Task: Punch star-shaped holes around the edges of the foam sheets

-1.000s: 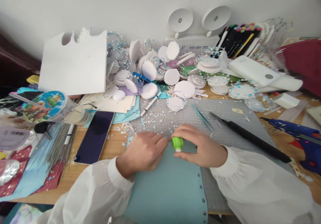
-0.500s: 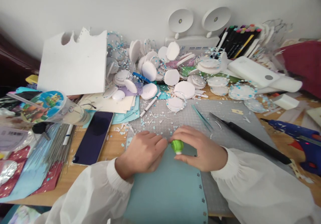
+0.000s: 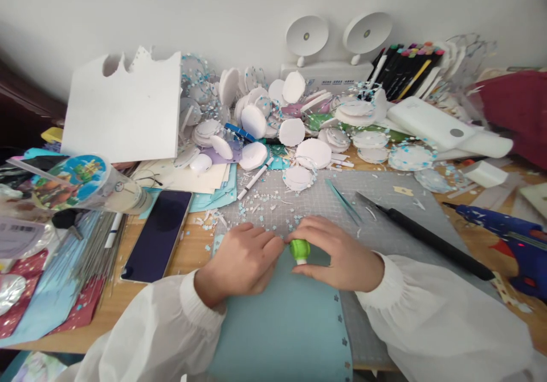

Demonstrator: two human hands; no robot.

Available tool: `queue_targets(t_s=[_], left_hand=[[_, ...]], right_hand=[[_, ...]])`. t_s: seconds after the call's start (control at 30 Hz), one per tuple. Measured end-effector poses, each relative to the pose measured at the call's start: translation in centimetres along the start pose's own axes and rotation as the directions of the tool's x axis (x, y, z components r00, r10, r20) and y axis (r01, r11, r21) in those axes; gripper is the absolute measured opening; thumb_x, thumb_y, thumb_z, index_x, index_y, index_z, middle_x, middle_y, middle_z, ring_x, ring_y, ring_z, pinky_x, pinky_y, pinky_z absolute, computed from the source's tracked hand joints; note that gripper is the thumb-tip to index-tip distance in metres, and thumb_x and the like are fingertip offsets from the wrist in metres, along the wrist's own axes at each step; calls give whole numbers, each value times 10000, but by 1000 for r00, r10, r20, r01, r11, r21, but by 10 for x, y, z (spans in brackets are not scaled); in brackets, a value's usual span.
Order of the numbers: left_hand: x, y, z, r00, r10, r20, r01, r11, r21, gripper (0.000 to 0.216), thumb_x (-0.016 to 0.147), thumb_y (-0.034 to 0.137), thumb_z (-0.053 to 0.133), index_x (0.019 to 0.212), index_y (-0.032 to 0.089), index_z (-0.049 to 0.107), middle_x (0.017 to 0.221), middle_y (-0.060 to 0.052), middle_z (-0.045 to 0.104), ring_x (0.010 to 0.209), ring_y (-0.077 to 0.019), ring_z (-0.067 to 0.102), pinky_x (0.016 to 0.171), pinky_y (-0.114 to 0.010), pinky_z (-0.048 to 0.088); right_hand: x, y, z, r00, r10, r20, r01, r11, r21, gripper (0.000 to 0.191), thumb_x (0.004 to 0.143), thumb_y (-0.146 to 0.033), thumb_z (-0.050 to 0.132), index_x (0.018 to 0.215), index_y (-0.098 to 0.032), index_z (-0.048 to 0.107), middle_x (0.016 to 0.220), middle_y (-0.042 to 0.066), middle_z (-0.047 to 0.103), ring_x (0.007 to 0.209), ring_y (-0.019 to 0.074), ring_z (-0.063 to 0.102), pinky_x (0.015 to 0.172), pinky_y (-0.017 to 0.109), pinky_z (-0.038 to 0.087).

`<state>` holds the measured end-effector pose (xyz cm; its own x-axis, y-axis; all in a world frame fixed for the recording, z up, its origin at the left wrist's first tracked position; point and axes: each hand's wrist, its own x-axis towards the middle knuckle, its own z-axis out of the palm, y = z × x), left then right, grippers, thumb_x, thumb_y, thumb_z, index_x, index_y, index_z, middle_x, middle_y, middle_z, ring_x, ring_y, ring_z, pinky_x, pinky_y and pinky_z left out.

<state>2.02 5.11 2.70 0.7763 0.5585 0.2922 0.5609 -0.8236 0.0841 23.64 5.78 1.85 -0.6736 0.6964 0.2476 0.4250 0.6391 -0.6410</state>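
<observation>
Between the thumb and fingers of my right hand [image 3: 339, 251] is a small green craft punch [image 3: 300, 250] with a white lower part. It sits at the far edge of a sheet of light blue paper [image 3: 282, 330]. My left hand [image 3: 245, 262] is closed at that same edge, just left of the punch, its curled fingers gripping the paper; the fingertips are hidden beneath. Small flower-shaped holes line the sheet's right edge. Tiny blue and white paper pieces lie scattered beyond my hands.
A grey cutting mat [image 3: 380, 211] lies under the paper, with teal tweezers [image 3: 344, 201] and a black-handled craft knife [image 3: 427, 238] on it. To the right is a blue glue gun [image 3: 508, 239]. A phone [image 3: 158, 236] and a lidded cup [image 3: 92, 182] are left; white discs [image 3: 314, 153] pile up behind.
My right hand and the punch have shifted very slightly left in the picture, as has the whole view. The left hand keeps its grip at the paper's edge.
</observation>
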Motion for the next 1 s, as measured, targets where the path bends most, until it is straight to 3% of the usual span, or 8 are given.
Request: queue_targets(t_s=[0.23,0.47,0.57,0.67,0.73,0.87,1.0], left_hand=[[0,0,2,1000,8,1,-8,1000,23,105,773,145,412,704,177,484,609,0,512,531,-155,430,514,-322,269],[2,1,-1,999,-34,6,33,999,15,144,816,152,406,705,174,496,615,0,515,548,-156,439,532,-328,269],[4,3,-7,997,-78,7,78,996,-37,176,847,304,431,819,170,541,674,-10,552,602,-173,474,560,-335,292],[6,6,-10,995,-97,5,97,990,-98,449,774,564,471,935,152,553,764,-39,589,688,-209,509,606,-354,324],[8,9,-9,993,-117,14,118,990,-78,510,762,629,474,902,146,555,772,-46,588,709,-218,513,623,-362,328],[8,11,-3,994,-109,33,109,994,11,420,844,558,457,778,151,537,708,-34,563,680,-207,498,623,-367,321],[6,12,-1,997,-77,22,76,997,21,413,863,542,447,771,149,532,694,-34,552,665,-207,492,613,-370,324]], right_hand=[[0,-2,6,999,31,-35,-33,998,-44,284,727,-263,725,948,-167,575,840,52,584,813,216,527,756,370,396],[2,-6,7,996,12,-84,-21,995,-99,192,758,-271,667,895,-172,576,776,28,577,779,202,533,907,450,339],[2,-8,7,996,13,-92,-25,992,-126,151,760,-250,639,876,-178,574,759,23,563,778,203,534,955,472,313],[3,-10,9,995,-2,-102,-13,989,-150,137,754,-242,632,852,-178,561,743,14,543,758,195,524,976,478,308],[3,-12,11,994,-22,-111,3,987,-162,130,750,-243,633,824,-178,549,733,7,527,738,185,511,983,477,309],[4,-15,13,992,-57,-110,34,979,-199,89,764,-232,605,793,-178,541,724,3,505,726,174,490,1003,473,306],[6,-17,13,990,-86,-115,59,973,-222,47,790,-226,559,791,-181,545,707,2,505,707,172,487,1007,482,310]])
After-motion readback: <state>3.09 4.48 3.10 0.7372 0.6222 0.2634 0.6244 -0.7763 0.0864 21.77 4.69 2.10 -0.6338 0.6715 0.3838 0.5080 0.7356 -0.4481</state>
